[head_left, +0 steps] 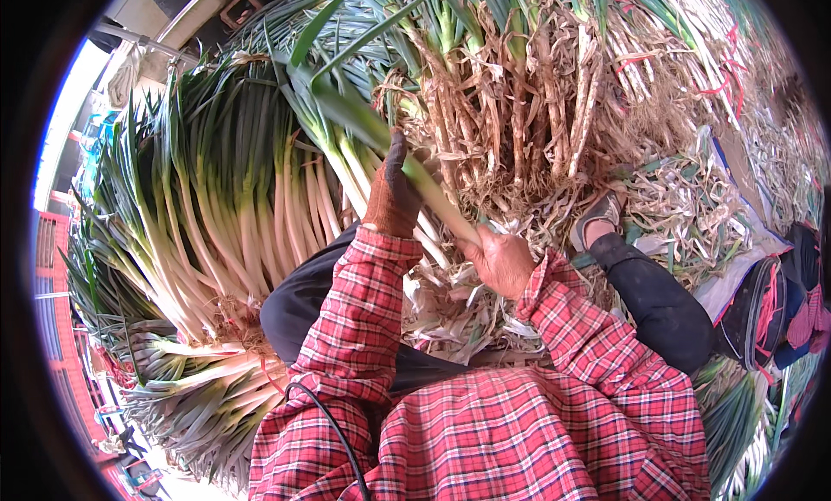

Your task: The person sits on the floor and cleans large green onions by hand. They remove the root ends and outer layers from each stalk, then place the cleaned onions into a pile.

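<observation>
My left hand point(391, 199), in a worn brown-and-dark work glove, is closed around the shaft of a large green onion point(448, 209). My bare right hand point(501, 262) grips the pale lower end of the same stalk, fingers and thumb pinched around it. The stalk slants up to the left, and its green leaves are partly blurred. Beneath my left hand lie a few clean pale stalks point(350, 182). Beyond my hands stands a bundle of unpeeled green onions point(519, 118), with dry brown skins and roots. Peeled husks point(454, 309) litter the ground below my hands.
On the left rests a thick row of clean green onions point(243, 222), with more bundles point(201, 397) below. Unpeeled stalks with red ties point(720, 79) spread at upper right. A husk heap point(682, 215) lies beyond my shoe point(597, 219). A dark bag point(756, 313) sits at right.
</observation>
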A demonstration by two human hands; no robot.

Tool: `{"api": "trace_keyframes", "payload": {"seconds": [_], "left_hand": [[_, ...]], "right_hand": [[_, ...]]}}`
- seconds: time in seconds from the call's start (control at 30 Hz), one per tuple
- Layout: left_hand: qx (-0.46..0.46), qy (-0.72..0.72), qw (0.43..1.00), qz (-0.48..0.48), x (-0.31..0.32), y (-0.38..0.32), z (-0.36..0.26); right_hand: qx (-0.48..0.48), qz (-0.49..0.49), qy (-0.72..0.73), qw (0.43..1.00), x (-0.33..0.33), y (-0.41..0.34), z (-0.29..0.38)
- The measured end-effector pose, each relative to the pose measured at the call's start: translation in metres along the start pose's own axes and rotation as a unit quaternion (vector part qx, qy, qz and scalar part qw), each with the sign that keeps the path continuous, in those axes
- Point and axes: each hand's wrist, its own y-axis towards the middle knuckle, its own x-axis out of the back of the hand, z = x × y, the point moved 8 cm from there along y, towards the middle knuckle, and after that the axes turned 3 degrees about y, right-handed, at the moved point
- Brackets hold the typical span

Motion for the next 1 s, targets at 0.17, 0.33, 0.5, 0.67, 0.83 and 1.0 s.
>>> {"api": "trace_keyframes", "payload": {"seconds": [0.17, 0.33, 0.5, 0.67, 0.83, 1.0], "left_hand": [[-0.013, -0.069, 0.994, 0.089, -0.005, -0.009, -0.002], [-0.031, -0.167, 0.94, 0.296, -0.037, -0.026, -0.021], [-0.04, -0.099, 0.98, 0.169, -0.022, -0.021, -0.015], [0.022, -0.149, 0.987, 0.05, 0.007, -0.031, 0.005], [-0.004, -0.155, 0.981, 0.119, 0.0, -0.032, 0.001], [-0.022, -0.163, 0.979, 0.124, -0.021, -0.036, 0.008]], "right_hand": [[-0.135, 0.113, 0.35, 0.92, -0.041, -0.02, -0.037], [-0.093, 0.258, 0.764, 0.584, -0.052, -0.025, -0.007], [-0.156, 0.187, 0.532, 0.811, -0.031, -0.025, -0.021], [-0.076, 0.064, 0.292, 0.951, -0.005, -0.026, -0.012], [-0.097, 0.073, 0.384, 0.915, -0.005, -0.023, -0.014], [0.03, 0.001, 0.201, 0.979, 0.028, 0.042, 0.015]]}}
